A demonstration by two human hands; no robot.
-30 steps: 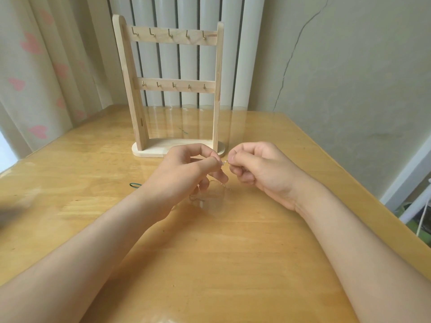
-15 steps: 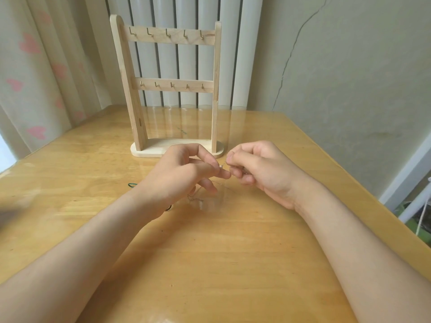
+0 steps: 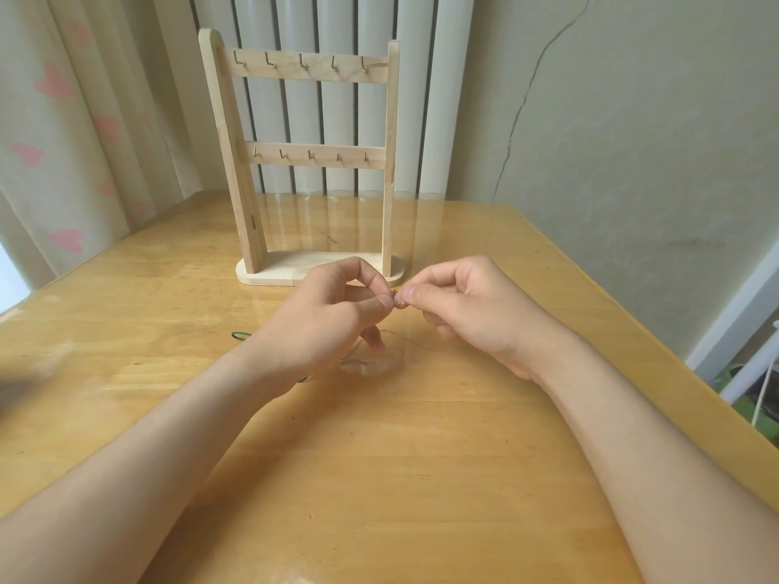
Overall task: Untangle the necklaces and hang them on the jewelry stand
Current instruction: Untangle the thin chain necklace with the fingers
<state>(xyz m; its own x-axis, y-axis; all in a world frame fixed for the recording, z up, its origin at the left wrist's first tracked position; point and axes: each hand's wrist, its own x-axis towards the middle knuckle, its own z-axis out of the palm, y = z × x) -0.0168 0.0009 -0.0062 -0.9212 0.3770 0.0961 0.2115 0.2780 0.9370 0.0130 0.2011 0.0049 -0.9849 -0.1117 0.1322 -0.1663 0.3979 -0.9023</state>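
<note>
**Both hands pinch fine silver chain, stand hooks bare**

Left hand and right hand meet fingertip to fingertip just above the glossy yellow wooden table. Each pinches the thin silver metal chain necklace between thumb and forefinger, other fingers curled in. The rest of the chain droops to the tabletop under the left hand, partly hidden. A dark green cord necklace lies on the table, peeking out left of the left wrist. Cannot tell if the two are knotted together.

The pale wooden two-rail jewelry stand is upright just behind the hands; its small brass hooks carry nothing.

Handling, my read: the chain is very light, limp, slippery and kinks easily. Fine links could snap if yanked. Best held at the clasp end with fingertip pinches, teasing loops apart gently. The cord looks thicker and softer, easier to grab anywhere.
</note>
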